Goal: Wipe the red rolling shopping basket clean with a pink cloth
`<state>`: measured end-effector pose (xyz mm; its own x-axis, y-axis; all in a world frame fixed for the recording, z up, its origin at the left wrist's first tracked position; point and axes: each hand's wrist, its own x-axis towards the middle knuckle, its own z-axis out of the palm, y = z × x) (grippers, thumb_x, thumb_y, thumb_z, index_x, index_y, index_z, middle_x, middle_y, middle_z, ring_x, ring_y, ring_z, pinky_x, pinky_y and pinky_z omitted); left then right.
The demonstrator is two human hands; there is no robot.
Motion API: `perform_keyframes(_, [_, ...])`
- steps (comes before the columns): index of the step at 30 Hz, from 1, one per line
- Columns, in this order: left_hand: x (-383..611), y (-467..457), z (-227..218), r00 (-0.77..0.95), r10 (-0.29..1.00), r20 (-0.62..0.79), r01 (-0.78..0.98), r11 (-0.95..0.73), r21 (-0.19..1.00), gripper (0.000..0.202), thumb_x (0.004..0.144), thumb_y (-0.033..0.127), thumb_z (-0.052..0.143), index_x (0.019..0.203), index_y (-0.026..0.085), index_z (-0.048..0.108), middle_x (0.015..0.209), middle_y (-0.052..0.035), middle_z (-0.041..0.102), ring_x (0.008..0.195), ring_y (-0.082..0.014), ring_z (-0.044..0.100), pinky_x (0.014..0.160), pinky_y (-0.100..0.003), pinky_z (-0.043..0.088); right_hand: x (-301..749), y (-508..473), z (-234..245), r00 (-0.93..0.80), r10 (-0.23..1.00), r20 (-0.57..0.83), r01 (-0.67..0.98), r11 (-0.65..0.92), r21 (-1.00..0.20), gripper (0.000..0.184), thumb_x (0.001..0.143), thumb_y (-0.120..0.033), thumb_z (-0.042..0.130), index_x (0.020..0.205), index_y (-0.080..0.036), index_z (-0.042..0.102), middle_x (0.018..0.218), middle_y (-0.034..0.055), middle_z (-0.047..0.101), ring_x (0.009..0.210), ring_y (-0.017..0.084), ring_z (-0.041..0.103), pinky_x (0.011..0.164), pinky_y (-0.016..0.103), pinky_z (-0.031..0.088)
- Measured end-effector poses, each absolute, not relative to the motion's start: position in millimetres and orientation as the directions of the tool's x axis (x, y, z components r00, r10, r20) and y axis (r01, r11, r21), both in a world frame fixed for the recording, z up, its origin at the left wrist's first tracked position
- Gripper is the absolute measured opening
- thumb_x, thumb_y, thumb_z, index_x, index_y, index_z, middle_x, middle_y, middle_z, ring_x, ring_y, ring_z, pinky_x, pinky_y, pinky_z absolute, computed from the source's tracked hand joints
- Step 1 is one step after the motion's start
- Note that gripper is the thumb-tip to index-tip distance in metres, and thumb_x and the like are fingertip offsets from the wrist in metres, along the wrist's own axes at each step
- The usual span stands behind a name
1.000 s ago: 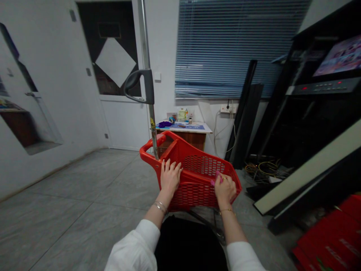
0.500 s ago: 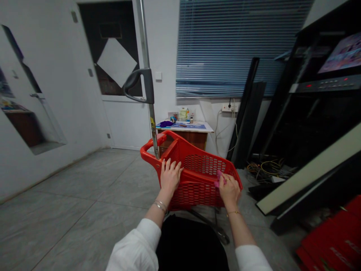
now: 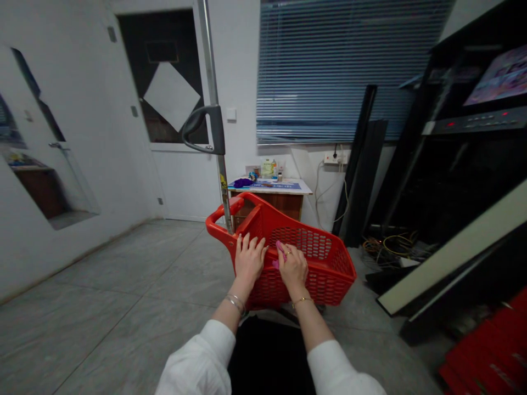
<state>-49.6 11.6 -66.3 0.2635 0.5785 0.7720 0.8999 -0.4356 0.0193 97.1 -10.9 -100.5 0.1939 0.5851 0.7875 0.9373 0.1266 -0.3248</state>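
A red plastic shopping cart point(image 3: 325, 280) with a slotted basket stands right in front of me. My left hand point(image 3: 249, 260) rests on its near rim by the handle end, fingers spread and lying over the edge. Closed around a small crumpled pink cloth point(image 3: 281, 252), my right hand point(image 3: 293, 269) presses at the same rim, a little right of my left hand. Most of the cloth is hidden under the fingers. The cart's red handle point(image 3: 214, 219) is at the left, close to a metal pole point(image 3: 218, 170) with a grey grip.
Behind the cart, a small table point(image 3: 304, 186) carries a purple cloth point(image 3: 242, 182) and several small bottles. Black panels point(image 3: 360, 181) lean by the window blinds. At right are tangled cables point(image 3: 397, 244), a long pale board point(image 3: 453, 247) and red boxes point(image 3: 486, 345). A door point(image 3: 181, 181) is at the back left.
My right hand has slid left along the rim with the pink cloth, from near the cart's far right end to beside my left hand. The left hand stays in place.
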Motion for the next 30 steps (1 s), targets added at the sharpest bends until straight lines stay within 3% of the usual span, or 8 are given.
perform_keyframes(3, [-53.8, 12.2, -66.7, 0.264, 0.574, 0.775, 0.899, -0.437, 0.018, 0.036, 0.098, 0.038, 0.045, 0.126, 0.027, 0.066, 0.123, -0.0080, 0.069, 0.129, -0.0301, 0.049, 0.117, -0.053, 0.026, 141.1, -24.0, -111.5, 0.208, 0.592, 0.778, 0.941, 0.094, -0.324, 0.033, 0.098, -0.032, 0.045, 0.122, -0.030, 0.067, 0.110, 0.0039, 0.068, 0.090, 0.016, 0.054, 0.082, 0.027, 0.037])
perform_keyframes(8, [-51.5, 12.9, -66.9, 0.240, 0.575, 0.782, 0.900, -0.434, 0.043, 0.035, 0.098, 0.036, 0.046, 0.124, 0.027, 0.067, 0.119, -0.0076, 0.070, 0.128, -0.0301, 0.050, 0.117, -0.054, 0.026, 224.8, -44.9, -129.5, 0.478, 0.492, 0.727, 0.869, -0.148, -0.472, 0.036, 0.095, -0.034, 0.044, 0.110, -0.020, 0.074, 0.105, 0.0085, 0.069, 0.084, 0.018, 0.054, 0.077, 0.029, 0.036])
perform_keyframes(11, [-47.8, 12.2, -65.9, 0.225, 0.583, 0.780, 0.897, -0.437, 0.068, 0.034, 0.098, 0.035, 0.045, 0.121, 0.026, 0.069, 0.117, -0.0067, 0.071, 0.128, -0.0307, 0.049, 0.118, -0.054, 0.025, 217.3, -42.0, -126.4, 0.567, 0.429, 0.703, 0.821, -0.234, -0.520, 0.036, 0.094, -0.034, 0.045, 0.107, -0.018, 0.074, 0.102, 0.0099, 0.069, 0.082, 0.019, 0.053, 0.073, 0.031, 0.034])
perform_keyframes(18, [-48.5, 9.7, -63.6, 0.232, 0.590, 0.774, 0.891, -0.449, 0.075, 0.035, 0.098, 0.035, 0.044, 0.123, 0.027, 0.067, 0.118, -0.0078, 0.071, 0.129, -0.0312, 0.049, 0.116, -0.056, 0.027, 98.5, -12.8, -100.3, 0.263, 0.577, 0.773, 0.934, 0.049, -0.355, 0.030, 0.096, -0.036, 0.049, 0.113, -0.026, 0.072, 0.109, 0.0062, 0.069, 0.091, 0.018, 0.054, 0.080, 0.030, 0.035])
perform_keyframes(23, [-54.7, 10.0, -62.2, 0.249, 0.599, 0.761, 0.897, -0.439, 0.051, 0.036, 0.098, 0.037, 0.044, 0.124, 0.027, 0.067, 0.120, -0.0079, 0.070, 0.129, -0.0303, 0.049, 0.117, -0.054, 0.027, 141.8, -24.2, -110.6, 0.206, 0.622, 0.755, 0.940, 0.088, -0.330, 0.032, 0.097, -0.031, 0.046, 0.120, -0.030, 0.069, 0.108, 0.0039, 0.069, 0.089, 0.016, 0.054, 0.080, 0.028, 0.035])
perform_keyframes(30, [-50.2, 9.1, -61.3, 0.224, 0.599, 0.769, 0.899, -0.431, 0.075, 0.034, 0.098, 0.034, 0.045, 0.120, 0.026, 0.069, 0.115, -0.0073, 0.071, 0.127, -0.0304, 0.050, 0.117, -0.055, 0.027, 224.6, -46.0, -126.0, 0.537, 0.492, 0.685, 0.839, -0.231, -0.492, 0.032, 0.093, -0.032, 0.048, 0.105, -0.019, 0.075, 0.102, 0.0093, 0.069, 0.080, 0.018, 0.053, 0.072, 0.030, 0.034])
